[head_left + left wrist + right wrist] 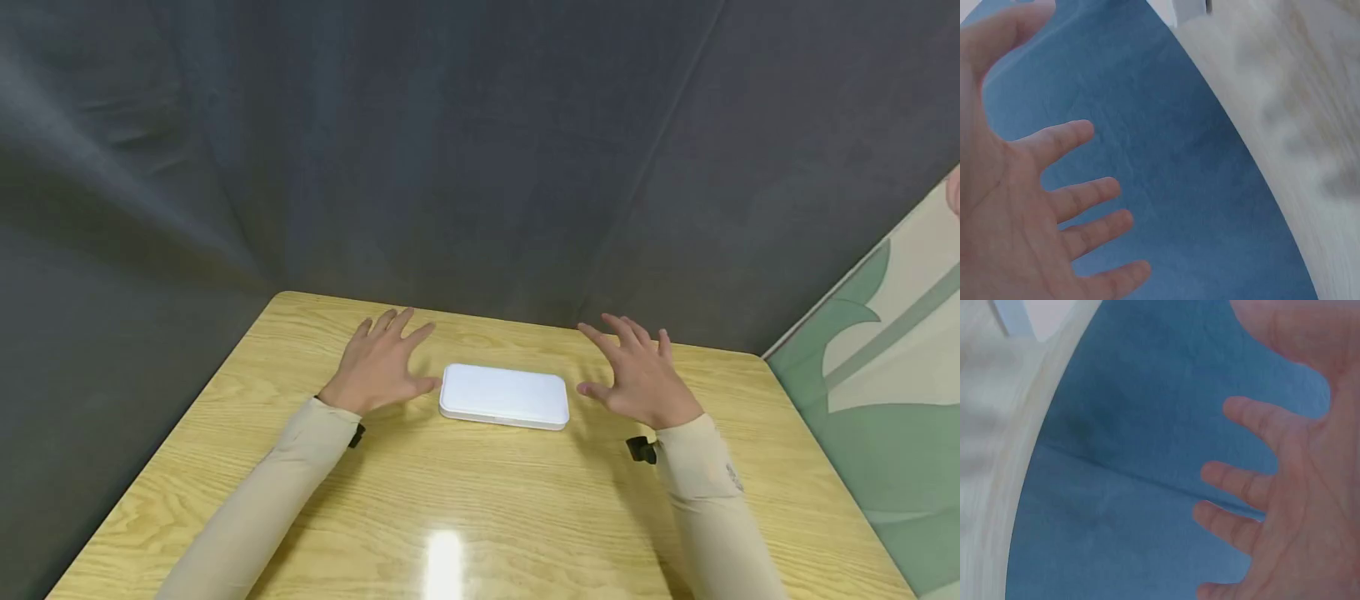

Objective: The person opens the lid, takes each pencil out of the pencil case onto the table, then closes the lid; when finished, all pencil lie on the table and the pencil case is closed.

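Observation:
A flat white case [504, 395] with rounded corners lies closed on the wooden table, between the two hands. My left hand [381, 367] hovers over the table at its left side, fingers spread, the thumb tip close to the case's left end. On the other side my right hand [637, 375] is held with spread fingers, its thumb a little apart from the case's right end. Both palms look bare in the wrist views, with nothing held. Only a corner of the white case [1190, 9] shows at the top of the left wrist view, and likewise the case [1044, 315] in the right wrist view.
The light wooden table [480, 500] ends at a far edge just beyond the fingertips. A dark grey-blue curtain [465, 167] hangs behind it and on the left. Patterned green and white cloth [870, 400] borders the right side.

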Available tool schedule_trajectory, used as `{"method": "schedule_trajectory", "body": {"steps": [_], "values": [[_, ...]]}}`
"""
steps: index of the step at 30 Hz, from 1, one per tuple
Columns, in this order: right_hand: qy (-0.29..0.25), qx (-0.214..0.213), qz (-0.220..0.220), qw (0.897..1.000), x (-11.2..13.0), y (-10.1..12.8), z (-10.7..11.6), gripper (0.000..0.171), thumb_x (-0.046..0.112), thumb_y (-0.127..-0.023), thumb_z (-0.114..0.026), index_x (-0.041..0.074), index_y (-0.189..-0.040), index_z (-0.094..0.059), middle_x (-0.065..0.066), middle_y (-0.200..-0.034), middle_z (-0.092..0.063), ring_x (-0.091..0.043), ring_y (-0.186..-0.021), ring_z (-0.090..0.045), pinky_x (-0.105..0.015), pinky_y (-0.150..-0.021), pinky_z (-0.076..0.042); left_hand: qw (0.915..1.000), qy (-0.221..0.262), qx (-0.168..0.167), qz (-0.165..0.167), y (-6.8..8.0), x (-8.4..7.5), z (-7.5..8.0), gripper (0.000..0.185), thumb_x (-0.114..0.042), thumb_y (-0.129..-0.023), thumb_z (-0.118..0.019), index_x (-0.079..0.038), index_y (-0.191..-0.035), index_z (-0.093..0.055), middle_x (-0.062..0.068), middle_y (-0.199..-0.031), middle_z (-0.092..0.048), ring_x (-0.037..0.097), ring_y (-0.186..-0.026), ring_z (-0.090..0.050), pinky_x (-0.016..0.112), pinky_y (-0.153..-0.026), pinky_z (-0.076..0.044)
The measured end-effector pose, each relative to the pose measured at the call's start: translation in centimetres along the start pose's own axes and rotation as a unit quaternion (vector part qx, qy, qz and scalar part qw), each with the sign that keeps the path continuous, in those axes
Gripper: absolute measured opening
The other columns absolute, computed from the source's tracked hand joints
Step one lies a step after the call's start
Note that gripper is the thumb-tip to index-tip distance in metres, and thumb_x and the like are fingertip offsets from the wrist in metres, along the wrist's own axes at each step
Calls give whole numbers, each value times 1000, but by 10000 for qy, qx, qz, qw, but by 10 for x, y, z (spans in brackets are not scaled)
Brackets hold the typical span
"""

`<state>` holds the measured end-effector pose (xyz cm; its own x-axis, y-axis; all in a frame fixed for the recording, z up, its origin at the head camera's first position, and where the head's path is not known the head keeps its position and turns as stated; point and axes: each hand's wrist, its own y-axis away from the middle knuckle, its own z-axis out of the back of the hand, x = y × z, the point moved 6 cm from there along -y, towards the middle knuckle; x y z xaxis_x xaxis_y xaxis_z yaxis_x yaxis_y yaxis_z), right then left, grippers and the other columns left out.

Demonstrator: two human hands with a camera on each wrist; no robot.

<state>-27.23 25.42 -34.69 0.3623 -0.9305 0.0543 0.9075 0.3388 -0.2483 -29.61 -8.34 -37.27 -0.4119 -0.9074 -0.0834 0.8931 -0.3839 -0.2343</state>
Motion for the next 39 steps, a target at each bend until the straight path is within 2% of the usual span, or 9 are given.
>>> {"method": "schedule_trajectory", "body": {"steps": [9,17,22,29,34,39], "values": [[-28,213,479,9986,32,-6,-21,83,54,-74,-70,37,-145,-31,-6,-153,-26,-36,-140,-23,-74,-103,-8,9991,-9,191,-373,0,-23,-20,86,-77,-72,-52,-33,-144,-36,7,-152,-30,32,-139,-30,59,-109,-27],[6,371,992,9944,65,-8,-48,84,55,-72,-70,37,-144,-31,-7,-151,-30,-34,-138,-28,-72,-103,-16,9968,-196,333,-696,0,-46,-31,85,-79,-71,-52,-35,-142,-38,4,-151,-34,30,-140,-29,56,-110,-28],[-5,596,1196,9910,80,-8,-68,84,59,-72,-69,35,-144,-33,-6,-149,-35,-31,-137,-32,-71,-103,-20,9953,-2,595,-763,-1,-54,-41,85,-78,-71,-52,-36,-143,-36,3,-152,-32,30,-140,-29,56,-110,-28],[-12,825,1370,9871,96,-7,-92,83,56,-74,-69,33,-145,-33,-6,-148,-36,-30,-134,-38,-62,-99,-36,9905,546,868,-916,2,-59,-57,81,-70,-75,-56,-30,-143,-37,5,-151,-34,30,-136,-35,54,-105,-34],[222,460,1527,9869,103,-8,-89,77,49,-76,-70,27,-142,-39,-10,-144,-42,-32,-126,-46,-56,-90,-46,9873,834,945,-964,1,-59,-63,77,-62,-78,-60,-29,-144,-37,6,-151,-33,28,-136,-35,51,-104,-37],[385,142,1587,9865,102,-10,-87,73,44,-76,-71,25,-140,-43,-12,-139,-47,-33,-120,-52,-53,-83,-51,9847,1111,983,-915,-2,-56,-67,70,-56,-81,-60,-28,-142,-40,7,-151,-33,29,-136,-36,51,-101,-40]]}}
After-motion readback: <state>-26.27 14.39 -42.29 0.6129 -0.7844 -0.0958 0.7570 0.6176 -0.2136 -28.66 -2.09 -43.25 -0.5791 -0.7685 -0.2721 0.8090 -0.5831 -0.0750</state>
